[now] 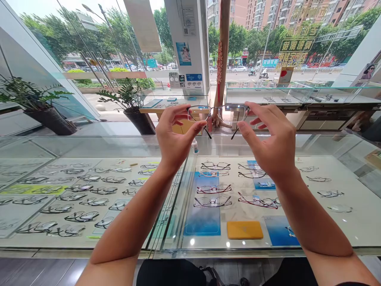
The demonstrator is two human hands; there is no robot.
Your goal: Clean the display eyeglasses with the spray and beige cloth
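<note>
A pair of eyeglasses (214, 108) with thin dark frames and clear lenses is held up above the glass counter. My left hand (177, 137) pinches its left side between thumb and fingers. On the other side, my right hand (270, 137) grips the right edge of the frame the same way. Both temples are unfolded, their dark tips hanging below the lenses. Just under my left thumb, on the counter, stands a small white bottle (195, 145).
Below the glass top, the display case (208, 248) holds rows of eyeglasses (81, 215), blue cards (202, 222) and a yellow case (245, 230). Potted plants (131, 99), a wooden post (222, 51) and more glass counters (268, 95) stand farther back, by the windows.
</note>
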